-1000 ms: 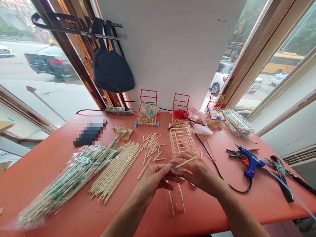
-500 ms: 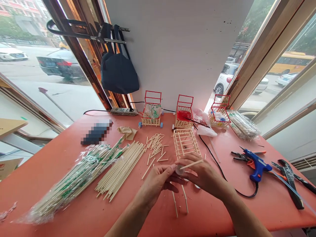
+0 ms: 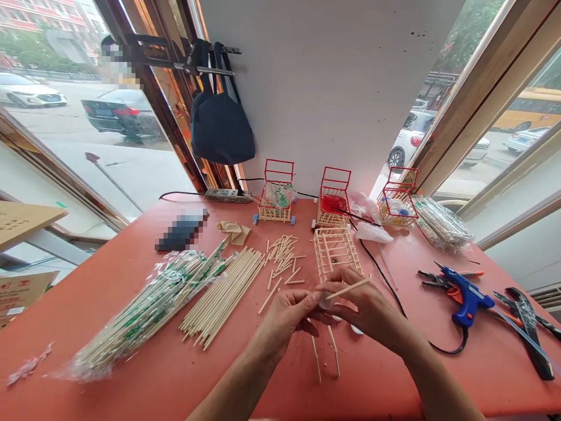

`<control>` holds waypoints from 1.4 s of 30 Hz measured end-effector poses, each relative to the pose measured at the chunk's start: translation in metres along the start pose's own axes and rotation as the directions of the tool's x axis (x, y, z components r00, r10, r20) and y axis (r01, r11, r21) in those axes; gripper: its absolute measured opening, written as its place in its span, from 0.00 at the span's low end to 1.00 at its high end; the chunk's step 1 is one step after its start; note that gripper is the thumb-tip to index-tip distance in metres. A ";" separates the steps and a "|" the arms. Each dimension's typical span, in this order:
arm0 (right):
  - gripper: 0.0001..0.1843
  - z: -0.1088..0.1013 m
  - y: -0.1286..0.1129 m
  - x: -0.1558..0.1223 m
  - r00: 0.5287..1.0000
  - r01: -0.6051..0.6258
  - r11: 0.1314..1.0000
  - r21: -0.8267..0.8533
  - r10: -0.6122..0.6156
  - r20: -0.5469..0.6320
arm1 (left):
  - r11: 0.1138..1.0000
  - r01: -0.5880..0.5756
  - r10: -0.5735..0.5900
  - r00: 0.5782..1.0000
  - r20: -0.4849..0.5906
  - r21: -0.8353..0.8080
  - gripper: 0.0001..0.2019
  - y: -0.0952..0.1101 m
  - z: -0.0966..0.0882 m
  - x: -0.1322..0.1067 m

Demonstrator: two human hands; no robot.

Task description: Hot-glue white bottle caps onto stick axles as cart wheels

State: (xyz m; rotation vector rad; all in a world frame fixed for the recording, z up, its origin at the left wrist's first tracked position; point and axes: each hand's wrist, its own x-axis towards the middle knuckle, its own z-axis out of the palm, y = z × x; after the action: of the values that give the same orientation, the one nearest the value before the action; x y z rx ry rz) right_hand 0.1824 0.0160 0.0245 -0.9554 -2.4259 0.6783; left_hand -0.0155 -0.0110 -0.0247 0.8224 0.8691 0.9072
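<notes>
Left hand (image 3: 284, 318): fingers pinched on pale disc (image 3: 325, 302). Right hand (image 3: 366, 307): fingers narrow, gripping same disc; thin stick (image 3: 350, 287) slants from disc across right fingers.

Sole camera: worn on head | facing forward and down | orange-red tabletop (image 3: 368, 374) close below | pale wall (image 3: 324, 88) farther ahead

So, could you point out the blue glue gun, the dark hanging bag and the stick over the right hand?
Glue gun (image 3: 468, 293): head view, on its blue body.
Bag (image 3: 223, 130): head view, on its dark front.
Stick (image 3: 349, 288): head view, midway along its length.
</notes>
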 end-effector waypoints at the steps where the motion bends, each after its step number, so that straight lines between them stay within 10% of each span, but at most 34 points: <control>1: 0.07 -0.001 -0.001 0.001 1.000 0.000 1.000 -0.001 0.000 0.006 | 1.000 0.001 -0.001 1.000 -0.005 -0.002 0.25 0.000 0.000 0.000; 23: 0.16 0.002 0.006 -0.005 0.995 0.079 0.993 -0.087 -0.084 -0.052 | 0.999 0.036 -0.036 0.999 0.030 0.007 0.27 0.002 -0.001 0.001; 42: 0.22 -0.019 0.011 -0.009 0.991 -0.071 0.954 0.292 0.102 -0.089 | 0.997 -0.073 0.073 0.997 0.037 0.010 0.28 0.003 0.002 0.000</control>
State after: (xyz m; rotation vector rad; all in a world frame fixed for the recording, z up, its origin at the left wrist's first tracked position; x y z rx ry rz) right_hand 0.2043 0.0213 0.0309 -0.9542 -2.1306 0.9589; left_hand -0.0144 -0.0100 -0.0215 0.8833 0.8172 0.9489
